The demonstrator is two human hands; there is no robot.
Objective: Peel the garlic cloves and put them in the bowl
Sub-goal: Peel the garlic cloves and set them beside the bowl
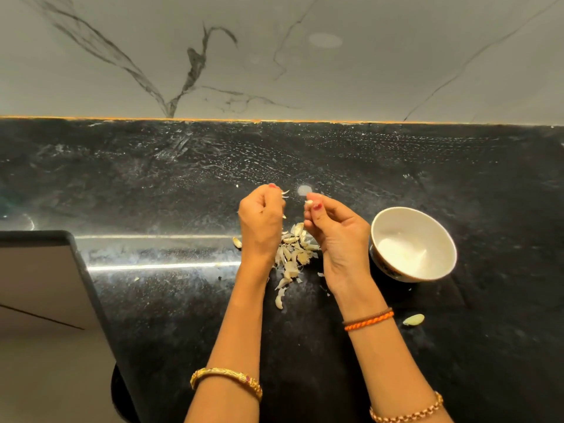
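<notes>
The garlic clove point(309, 203) sits pinched between the thumb and fingertips of the right hand point(334, 230), held up just left of the white bowl point(413, 244) and above the dark desk point(171, 315). The left hand point(262, 221), a little further left of the bowl, has its fingers curled in and pinches a thin scrap of papery skin point(284, 192) at the fingertips. Between the two hands, low on the desk and just left of the bowl, lies a heap of shed garlic skins point(291, 254). The bowl appears to hold something pale at its bottom, too washed out to name. A greenish piece point(413, 319), which may be another clove, lies on the desk nearer the person than the bowl. The clove is small, light and firm, probably a bit slick and sticky once bare, so a fingertip pinch across its thick middle suits it best. Its skin is dry, brittle and weightless, likely to tear in flakes, so it is best caught at a loose edge near the tip.
</notes>
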